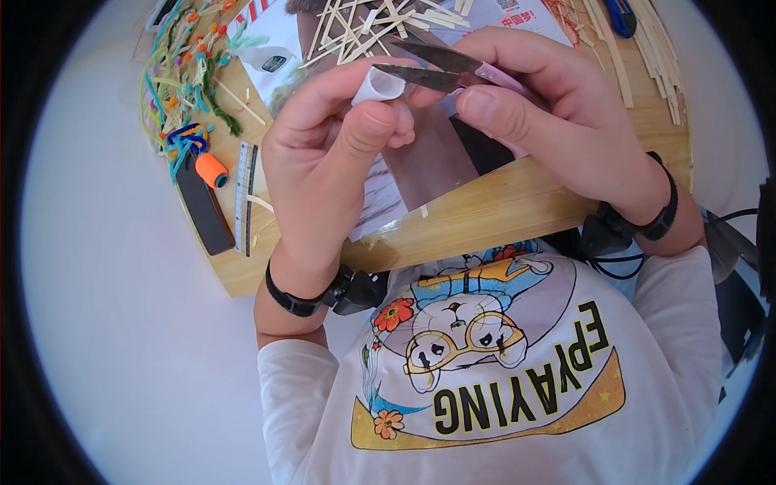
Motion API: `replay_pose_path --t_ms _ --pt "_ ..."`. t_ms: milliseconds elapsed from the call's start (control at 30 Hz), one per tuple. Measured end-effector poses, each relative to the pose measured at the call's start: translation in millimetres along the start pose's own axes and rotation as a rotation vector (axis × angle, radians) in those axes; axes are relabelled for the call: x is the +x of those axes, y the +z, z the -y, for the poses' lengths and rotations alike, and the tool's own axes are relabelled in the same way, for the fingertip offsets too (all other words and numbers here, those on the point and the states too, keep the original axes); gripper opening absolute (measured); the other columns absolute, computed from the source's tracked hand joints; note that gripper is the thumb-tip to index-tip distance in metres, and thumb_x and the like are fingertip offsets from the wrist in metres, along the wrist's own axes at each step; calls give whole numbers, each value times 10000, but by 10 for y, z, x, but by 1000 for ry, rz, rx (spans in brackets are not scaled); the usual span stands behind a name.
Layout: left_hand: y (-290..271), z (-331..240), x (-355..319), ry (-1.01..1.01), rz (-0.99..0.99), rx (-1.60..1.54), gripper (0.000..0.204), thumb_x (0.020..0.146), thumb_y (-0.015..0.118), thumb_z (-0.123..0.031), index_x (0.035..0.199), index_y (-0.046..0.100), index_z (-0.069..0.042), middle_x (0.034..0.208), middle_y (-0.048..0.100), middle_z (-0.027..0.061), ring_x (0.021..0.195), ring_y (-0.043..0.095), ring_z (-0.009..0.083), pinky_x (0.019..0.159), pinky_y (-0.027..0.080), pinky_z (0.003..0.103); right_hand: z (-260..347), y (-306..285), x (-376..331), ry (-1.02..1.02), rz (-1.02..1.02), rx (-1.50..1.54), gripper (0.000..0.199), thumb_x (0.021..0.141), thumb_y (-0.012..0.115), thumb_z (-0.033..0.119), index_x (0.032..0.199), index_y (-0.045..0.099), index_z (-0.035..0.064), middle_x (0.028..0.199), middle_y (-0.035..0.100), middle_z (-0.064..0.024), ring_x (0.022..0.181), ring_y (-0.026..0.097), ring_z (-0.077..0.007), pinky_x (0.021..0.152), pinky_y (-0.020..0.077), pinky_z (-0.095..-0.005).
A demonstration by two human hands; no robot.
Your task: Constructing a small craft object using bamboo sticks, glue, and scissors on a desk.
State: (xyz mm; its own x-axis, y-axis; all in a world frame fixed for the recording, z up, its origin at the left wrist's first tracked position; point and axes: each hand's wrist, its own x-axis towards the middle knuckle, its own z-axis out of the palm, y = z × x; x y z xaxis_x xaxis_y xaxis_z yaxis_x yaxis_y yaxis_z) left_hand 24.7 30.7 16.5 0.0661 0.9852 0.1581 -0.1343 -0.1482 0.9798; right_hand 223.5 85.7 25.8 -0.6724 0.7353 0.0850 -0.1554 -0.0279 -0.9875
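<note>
My left hand [327, 153] pinches a small curled white piece [377, 86] between thumb and fingers, raised above the wooden table [517, 202]. My right hand [550, 113] grips a pair of pink-handled scissors [440, 69]. The dark blades are parted and close around the edge of the white piece. Both wrists wear black bands. Beneath the hands lie a dark sheet and a printed paper, partly hidden.
Thin wooden strips [647, 48] are scattered at the table's far side and right. On the left lie an orange spool [212, 170], a ruler [242, 194], a black rectangular object [204, 212] and a tangle of coloured cords [178, 81]. A blue tool [621, 16] rests at top right.
</note>
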Motion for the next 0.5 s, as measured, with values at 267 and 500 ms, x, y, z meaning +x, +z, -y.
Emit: replay_pose_path --t_ms 267,500 --pt "-3 46 28 338 -6 341 261 900 624 -158 1081 586 27 910 628 96 757 586 135 683 485 260 -174 15 -69 -136 -93 -129 326 924 574 138 1221 534 8 905 572 16 667 438 -15 560 345 -169" --pt "-16 22 1 452 2 608 206 861 660 -78 1030 597 22 912 650 115 800 618 153 753 505 267 -239 -25 -142 -26 -106 -117 324 946 539 165 1228 527 6 907 569 7 674 438 -23 574 353 -172"
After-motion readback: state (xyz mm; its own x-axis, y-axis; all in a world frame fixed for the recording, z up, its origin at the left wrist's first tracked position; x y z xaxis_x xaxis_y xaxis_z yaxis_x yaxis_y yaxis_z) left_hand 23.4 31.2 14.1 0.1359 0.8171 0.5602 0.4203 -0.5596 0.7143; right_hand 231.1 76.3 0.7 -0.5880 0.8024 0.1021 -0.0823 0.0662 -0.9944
